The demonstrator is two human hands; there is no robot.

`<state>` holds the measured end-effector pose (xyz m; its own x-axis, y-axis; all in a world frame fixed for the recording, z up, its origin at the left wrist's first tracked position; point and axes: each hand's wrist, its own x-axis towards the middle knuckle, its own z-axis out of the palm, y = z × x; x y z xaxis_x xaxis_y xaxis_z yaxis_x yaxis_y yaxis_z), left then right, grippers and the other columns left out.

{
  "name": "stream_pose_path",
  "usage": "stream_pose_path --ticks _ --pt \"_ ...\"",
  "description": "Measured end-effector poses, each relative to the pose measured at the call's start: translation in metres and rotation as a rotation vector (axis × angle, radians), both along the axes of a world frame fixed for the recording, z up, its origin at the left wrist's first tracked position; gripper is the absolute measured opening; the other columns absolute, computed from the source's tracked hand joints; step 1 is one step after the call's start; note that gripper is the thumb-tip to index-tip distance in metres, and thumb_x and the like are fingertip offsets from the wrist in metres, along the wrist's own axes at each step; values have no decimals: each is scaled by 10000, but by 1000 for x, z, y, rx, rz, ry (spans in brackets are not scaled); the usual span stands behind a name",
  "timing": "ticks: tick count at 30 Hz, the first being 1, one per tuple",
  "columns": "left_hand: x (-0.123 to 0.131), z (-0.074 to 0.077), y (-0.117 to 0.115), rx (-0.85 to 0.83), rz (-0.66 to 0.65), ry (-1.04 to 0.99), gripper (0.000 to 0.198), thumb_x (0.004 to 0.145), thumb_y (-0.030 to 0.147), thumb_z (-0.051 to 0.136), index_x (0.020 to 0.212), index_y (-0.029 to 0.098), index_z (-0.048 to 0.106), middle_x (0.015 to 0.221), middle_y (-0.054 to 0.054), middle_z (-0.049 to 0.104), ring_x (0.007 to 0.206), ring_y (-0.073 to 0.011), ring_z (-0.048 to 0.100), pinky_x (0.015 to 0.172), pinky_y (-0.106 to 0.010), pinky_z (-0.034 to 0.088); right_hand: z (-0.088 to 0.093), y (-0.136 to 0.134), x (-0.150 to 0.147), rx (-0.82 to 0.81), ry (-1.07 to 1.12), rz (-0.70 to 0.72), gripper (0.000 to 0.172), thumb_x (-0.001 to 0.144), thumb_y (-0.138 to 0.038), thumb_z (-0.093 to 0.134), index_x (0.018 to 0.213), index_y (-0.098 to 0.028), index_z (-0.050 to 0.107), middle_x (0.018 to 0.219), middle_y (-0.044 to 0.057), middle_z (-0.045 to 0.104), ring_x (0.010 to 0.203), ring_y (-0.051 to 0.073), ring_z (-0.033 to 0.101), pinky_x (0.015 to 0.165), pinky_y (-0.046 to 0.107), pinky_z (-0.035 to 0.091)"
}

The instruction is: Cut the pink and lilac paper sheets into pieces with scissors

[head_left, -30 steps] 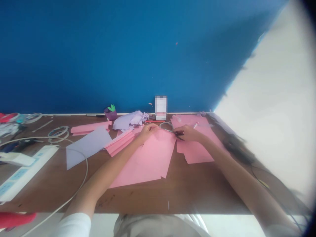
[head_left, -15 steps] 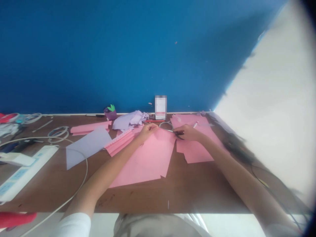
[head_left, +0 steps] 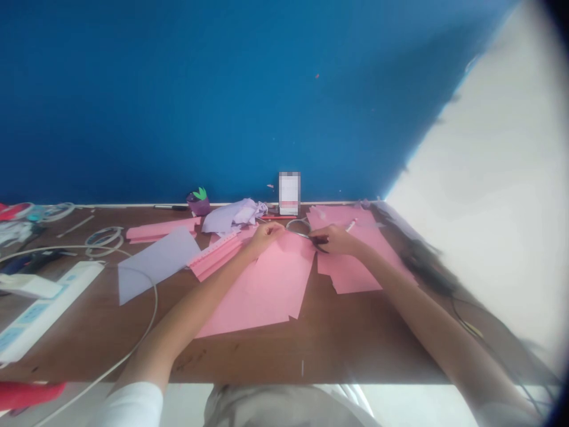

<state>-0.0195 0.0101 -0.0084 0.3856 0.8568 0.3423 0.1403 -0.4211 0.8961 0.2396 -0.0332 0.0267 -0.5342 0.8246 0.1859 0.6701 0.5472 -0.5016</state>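
White power strip [head_left: 35,308] and looped white cable [head_left: 155,299], far left of the brown table [head_left: 355,341], sit apart from the paper. Lilac sheet [head_left: 155,264] lies flat, with a pink folded stack [head_left: 217,252] beside it. Left hand [head_left: 265,235]: grip closed on the far edge of the large pink sheet [head_left: 267,290], which I judge steadies the paper against the blades. The sheet lies mid-table between both forearms, long axis near to far. Scissors [head_left: 311,238] are at the sheet's far right corner, long axis across the table, tips pointing left toward the left hand, dark handles right. Right hand [head_left: 336,239]: grip closed around those handles. I cannot tell whether the blades are parted. Further pink sheets [head_left: 355,273] lie under the right wrist.
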Motion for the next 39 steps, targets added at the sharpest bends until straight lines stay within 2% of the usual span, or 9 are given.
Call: stream_pose_path --ticks 15,21,31,39 --pt "1 4 -3 -50 -18 -20 259 772 368 602 854 130 660 883 -62 659 801 -155 571 745 -257 412 -1 0 0 -2 11 35 259 702 -150 485 855 -201 688 689 -5 643 566 114 469 552 240 323" --pt "1 3 -3 -23 -5 8 257 780 368 596 850 134 677 883 -61 662 815 -155 571 747 -255 411 -2 0 0 17 5 12 250 709 -180 497 867 -200 690 619 -13 601 544 110 428 541 242 297" --pt "2 3 -1 -45 -7 29 294 741 402 635 814 124 695 793 -46 647 684 -129 540 615 -238 386 0 -3 -5 24 -22 11 223 714 -165 503 836 -212 684 622 -20 596 533 100 420 534 238 264" --pt "0 0 1 -43 -7 37 300 750 404 621 818 121 696 798 -51 652 701 -140 548 637 -243 396 0 -4 -6 6 38 31 239 709 -161 507 852 -211 692 633 -14 611 548 112 448 552 245 288"
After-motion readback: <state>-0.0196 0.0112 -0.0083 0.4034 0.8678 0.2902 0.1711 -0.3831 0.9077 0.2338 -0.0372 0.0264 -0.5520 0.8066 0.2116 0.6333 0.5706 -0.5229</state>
